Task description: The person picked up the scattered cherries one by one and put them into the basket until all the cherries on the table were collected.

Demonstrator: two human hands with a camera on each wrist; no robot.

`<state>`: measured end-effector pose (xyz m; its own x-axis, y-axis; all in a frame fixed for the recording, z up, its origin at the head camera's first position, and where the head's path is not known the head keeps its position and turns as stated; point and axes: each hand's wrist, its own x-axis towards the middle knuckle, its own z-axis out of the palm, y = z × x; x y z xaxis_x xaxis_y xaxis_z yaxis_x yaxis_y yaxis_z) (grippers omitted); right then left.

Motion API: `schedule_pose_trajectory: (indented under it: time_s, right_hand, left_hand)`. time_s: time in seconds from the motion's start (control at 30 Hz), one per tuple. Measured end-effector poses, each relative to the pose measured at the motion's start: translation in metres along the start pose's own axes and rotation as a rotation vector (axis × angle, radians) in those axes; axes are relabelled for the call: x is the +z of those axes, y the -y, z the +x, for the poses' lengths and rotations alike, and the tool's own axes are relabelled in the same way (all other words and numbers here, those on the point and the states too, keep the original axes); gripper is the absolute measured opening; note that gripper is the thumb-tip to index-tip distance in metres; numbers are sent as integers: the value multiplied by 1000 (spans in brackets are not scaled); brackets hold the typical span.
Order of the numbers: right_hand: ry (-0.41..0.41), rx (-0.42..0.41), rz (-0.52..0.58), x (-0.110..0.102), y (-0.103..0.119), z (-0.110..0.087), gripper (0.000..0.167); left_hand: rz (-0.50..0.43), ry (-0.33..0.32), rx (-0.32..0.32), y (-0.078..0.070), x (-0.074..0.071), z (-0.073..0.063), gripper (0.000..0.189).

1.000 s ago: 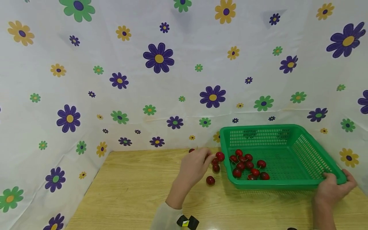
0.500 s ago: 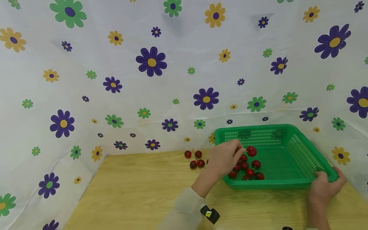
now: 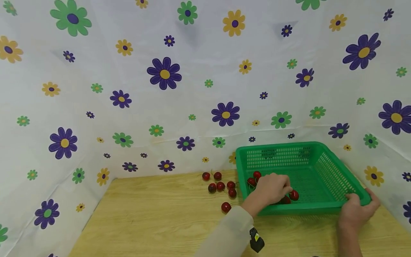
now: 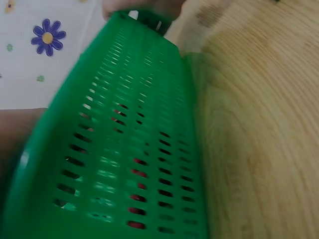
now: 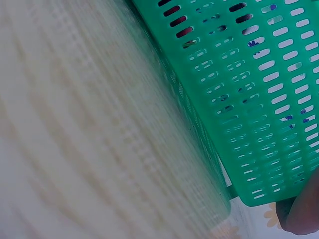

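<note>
Over the near left part of a green plastic basket, my left hand pinches a cherry low near other cherries. The hand and wrist hide part of that pile. My right hand grips the basket's near right corner, thumb over the rim and fingers outside. In the left wrist view the slotted basket wall shows red fruit through its holes, with the right hand at the far end. The right wrist view has the basket wall and part of the right hand.
Several loose cherries with stems lie on the wooden table left of the basket, one nearer the left sleeve. A white cloth printed with flowers hangs behind and along both sides.
My left hand has carried a cherry from beside the basket's left rim over it and down inside. The right hand keeps its grip on the corner. The head view has shifted slightly.
</note>
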<state>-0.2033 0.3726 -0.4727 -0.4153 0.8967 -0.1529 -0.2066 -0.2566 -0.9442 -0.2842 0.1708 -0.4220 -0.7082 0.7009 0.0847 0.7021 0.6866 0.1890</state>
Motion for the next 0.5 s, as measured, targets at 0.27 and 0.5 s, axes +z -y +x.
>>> schedule_pose_trajectory:
  time_s: [0.27, 0.5]
  right_hand:
    - [-38, -33, 36, 1, -3, 2, 54]
    - [-26, -18, 51, 1, -2, 1, 57]
  left_hand:
    - [-20, 212, 14, 5, 16, 6, 27]
    - [84, 255, -47, 6, 19, 4, 51]
